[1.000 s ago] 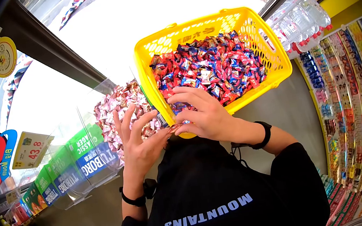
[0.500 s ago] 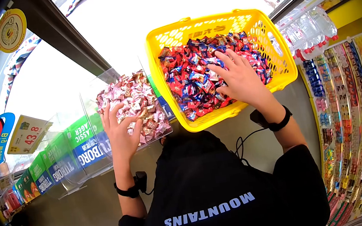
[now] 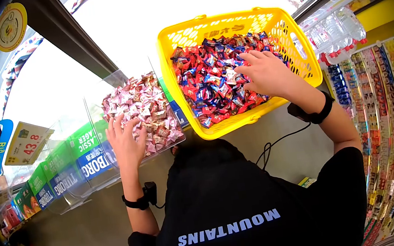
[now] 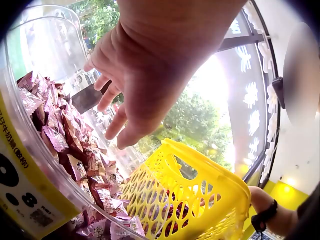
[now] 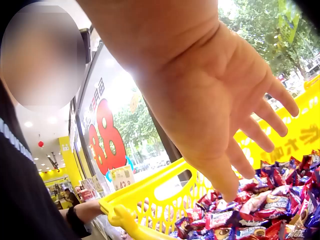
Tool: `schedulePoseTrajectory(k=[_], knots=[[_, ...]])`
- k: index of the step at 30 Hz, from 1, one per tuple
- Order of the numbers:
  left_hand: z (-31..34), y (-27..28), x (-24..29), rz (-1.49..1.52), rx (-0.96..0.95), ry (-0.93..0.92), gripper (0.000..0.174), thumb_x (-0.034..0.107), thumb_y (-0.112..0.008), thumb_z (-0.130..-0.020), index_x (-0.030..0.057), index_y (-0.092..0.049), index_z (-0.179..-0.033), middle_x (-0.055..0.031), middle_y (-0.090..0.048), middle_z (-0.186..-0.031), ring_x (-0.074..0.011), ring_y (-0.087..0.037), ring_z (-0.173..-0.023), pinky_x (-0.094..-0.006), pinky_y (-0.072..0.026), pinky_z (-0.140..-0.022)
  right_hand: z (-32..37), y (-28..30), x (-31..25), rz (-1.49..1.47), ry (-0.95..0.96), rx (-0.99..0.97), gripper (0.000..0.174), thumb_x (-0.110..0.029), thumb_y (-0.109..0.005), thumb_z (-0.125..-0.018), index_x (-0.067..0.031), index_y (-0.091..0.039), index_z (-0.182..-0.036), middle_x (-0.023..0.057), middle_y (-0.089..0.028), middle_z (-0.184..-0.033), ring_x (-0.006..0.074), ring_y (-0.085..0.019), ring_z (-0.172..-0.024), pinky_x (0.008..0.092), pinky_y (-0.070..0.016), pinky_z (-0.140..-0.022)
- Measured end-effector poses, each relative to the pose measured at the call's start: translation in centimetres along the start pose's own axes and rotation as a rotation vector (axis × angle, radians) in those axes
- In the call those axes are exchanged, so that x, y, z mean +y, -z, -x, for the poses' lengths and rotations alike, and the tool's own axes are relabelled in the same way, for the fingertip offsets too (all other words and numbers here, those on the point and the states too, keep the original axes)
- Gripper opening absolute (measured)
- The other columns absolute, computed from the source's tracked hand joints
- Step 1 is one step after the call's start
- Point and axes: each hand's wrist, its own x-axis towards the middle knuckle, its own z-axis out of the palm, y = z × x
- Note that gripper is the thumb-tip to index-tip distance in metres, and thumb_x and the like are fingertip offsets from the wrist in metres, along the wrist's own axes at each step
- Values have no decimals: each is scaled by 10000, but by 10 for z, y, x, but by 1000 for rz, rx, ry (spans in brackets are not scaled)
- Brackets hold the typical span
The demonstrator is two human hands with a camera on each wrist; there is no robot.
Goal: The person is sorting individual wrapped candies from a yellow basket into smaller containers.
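Pink wrapped candies [image 3: 147, 104] fill a clear bin, and my left hand [image 3: 127, 143] hangs over its left side, fingers spread and holding nothing. In the left wrist view the left hand [image 4: 145, 75] is above the pink candies [image 4: 75, 145]. A yellow basket [image 3: 252, 124] beside the bin holds red and blue wrapped candies [image 3: 216, 83]. Over the right part of these is my right hand [image 3: 270, 74], palm down, fingers loosely extended. The right wrist view shows the right hand [image 5: 200, 100] empty, with its thumb close to the red and blue candies [image 5: 270, 205].
Green and blue beer boxes [image 3: 91, 149] line the left side behind clear panels, near a price sign [image 3: 28, 143]. Water bottles [image 3: 337, 32] stand beyond the basket's right side. Shelves of packaged goods [image 3: 389, 112] run down the right. A cable [image 3: 268, 151] hangs below the basket.
The hands were together at the basket's near left corner, pinching a small wrapped piece. They have since parted, the left over the pink candies, the right over the basket; the piece is no longer seen between them.
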Motion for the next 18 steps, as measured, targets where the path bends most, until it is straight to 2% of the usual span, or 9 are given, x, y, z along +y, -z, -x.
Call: schedulePoseTrajectory(k=[3,6,8,11,15,16,18], knots=[[0,-2,4,44,3,-41,287,243,-849,-854,178,-772,-1123,-161,-580,-1481,-461,-412,-1492,-645,-289,-1231,-24,16,3,-63,66,-134,448,-342,-824,-868,-167,-761,-1276,153,-603,-1485,336,-561,-1399,502,-474,-1139],[-2,0,8,34,-13,-46,289,250,-823,-888,176,-768,-1161,-169,-569,-1516,-457,-408,-1502,-589,-298,-1243,-44,2,13,-140,107,-227,365,-275,-800,-878,-209,-784,-1236,142,-623,-1455,340,-604,-1345,490,-511,-1097],[-1,1,11,56,-9,-42,292,242,-844,-864,173,-770,-1138,-162,-575,-1492,-462,-409,-1492,-609,-293,-1240,-57,-12,20,-190,121,-310,352,-236,-777,-889,-222,-781,-1241,135,-628,-1447,359,-630,-1304,487,-525,-1083],[2,2,10,75,4,-50,297,234,-852,-854,173,-770,-1132,-157,-573,-1486,-460,-406,-1490,-615,-285,-1242,-69,-35,28,-203,96,-298,335,-244,-790,-876,-200,-786,-1207,149,-627,-1439,367,-640,-1286,478,-531,-1078],[3,8,8,108,0,-55,295,230,-847,-861,177,-769,-1141,-159,-565,-1495,-455,-401,-1496,-616,-273,-1247,-64,-8,28,-289,101,-247,252,-269,-802,-887,-127,-788,-1095,137,-640,-1403,358,-641,-1277,455,-532,-1072],[1,11,9,113,-5,-56,287,227,-839,-874,178,-769,-1148,-152,-572,-1494,-455,-396,-1506,-620,-265,-1249,-59,-1,27,-320,99,-168,240,-263,-815,-888,-97,-783,-1059,133,-648,-1391,350,-646,-1268,451,-528,-1077],[-5,19,16,111,-4,-77,268,216,-827,-897,161,-769,-1153,-156,-582,-1492,-451,-397,-1513,-598,-283,-1251,-46,11,18,-327,116,3,285,-286,-804,-893,-83,-793,-1093,125,-660,-1369,343,-649,-1255,449,-540,-1059]])
